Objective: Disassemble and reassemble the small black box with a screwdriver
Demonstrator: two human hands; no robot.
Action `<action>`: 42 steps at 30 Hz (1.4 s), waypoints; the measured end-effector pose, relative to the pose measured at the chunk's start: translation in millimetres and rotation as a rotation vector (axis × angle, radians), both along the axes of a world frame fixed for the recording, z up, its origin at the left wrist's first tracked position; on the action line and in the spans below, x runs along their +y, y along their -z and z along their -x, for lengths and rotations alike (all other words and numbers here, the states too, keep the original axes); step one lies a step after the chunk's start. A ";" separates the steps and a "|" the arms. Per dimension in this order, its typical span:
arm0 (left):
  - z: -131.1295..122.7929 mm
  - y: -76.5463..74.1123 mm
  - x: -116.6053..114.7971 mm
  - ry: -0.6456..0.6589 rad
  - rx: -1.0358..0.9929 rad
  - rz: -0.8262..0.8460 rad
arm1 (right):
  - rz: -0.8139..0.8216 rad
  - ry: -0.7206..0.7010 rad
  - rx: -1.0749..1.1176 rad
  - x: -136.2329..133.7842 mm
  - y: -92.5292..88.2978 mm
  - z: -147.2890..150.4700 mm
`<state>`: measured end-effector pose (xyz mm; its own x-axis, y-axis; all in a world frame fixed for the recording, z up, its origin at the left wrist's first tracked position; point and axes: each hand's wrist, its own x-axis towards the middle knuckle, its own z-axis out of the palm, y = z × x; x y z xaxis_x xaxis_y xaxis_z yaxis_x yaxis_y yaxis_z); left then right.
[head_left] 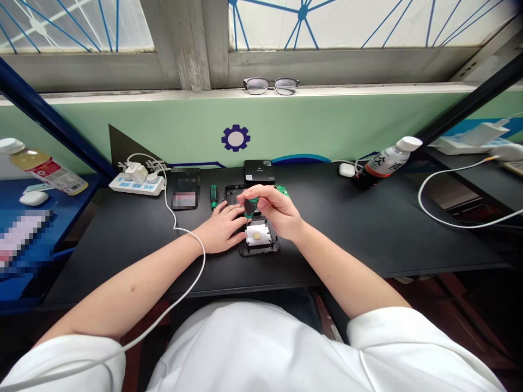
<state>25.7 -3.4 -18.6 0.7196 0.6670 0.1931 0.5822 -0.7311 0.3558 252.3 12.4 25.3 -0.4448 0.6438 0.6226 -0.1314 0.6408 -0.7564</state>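
Observation:
My right hand (pixel 281 212) grips a green and black screwdriver (pixel 250 208), its shaft pointing down at an opened black device casing (pixel 259 252). Inside the casing lies a white panel (pixel 252 229) with a small gold-coloured square (pixel 257 236) on it. My left hand (pixel 220 230) lies flat with fingers spread, the fingertips at the casing's left edge. Beyond my hands sits another black casing part (pixel 232 194), partly covered by my fingers. A green circuit board (pixel 283 190) peeks out behind my right hand. The screwdriver tip's exact contact point is too small to make out.
A second green screwdriver (pixel 213 197) lies left of the casings. At the back are a black box (pixel 260 171) and a power strip (pixel 139 185). A white cable (pixel 202 261) crosses over my left forearm. A dark-drink bottle (pixel 384 163) stands tilted-looking at right.

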 end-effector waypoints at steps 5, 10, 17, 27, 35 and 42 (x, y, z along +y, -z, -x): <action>0.2 -1.1 -0.2 -0.001 0.022 -0.016 | -0.080 0.127 0.022 0.1 -2.8 -0.5; 0.2 -4.0 0.1 -0.001 0.012 -0.013 | -0.038 0.107 0.088 -1.9 -4.5 -0.4; 0.0 -2.6 2.4 0.032 -0.038 -0.022 | 0.074 0.006 0.147 -2.0 4.6 6.8; 1.3 0.6 2.7 0.016 -0.055 -0.023 | -0.161 0.196 0.055 -0.8 -1.4 -1.7; 3.4 4.3 3.4 0.012 -0.076 -0.015 | -0.092 0.161 0.139 -3.2 -0.9 -2.8; 3.2 2.1 2.8 0.016 -0.070 -0.021 | 0.039 0.086 0.197 -7.0 8.3 5.2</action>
<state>22.4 -0.6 -20.6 0.7148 0.6504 0.2571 0.5445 -0.7482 0.3791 247.1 5.3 17.0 -0.2593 0.6995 0.6659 -0.2258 0.6265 -0.7460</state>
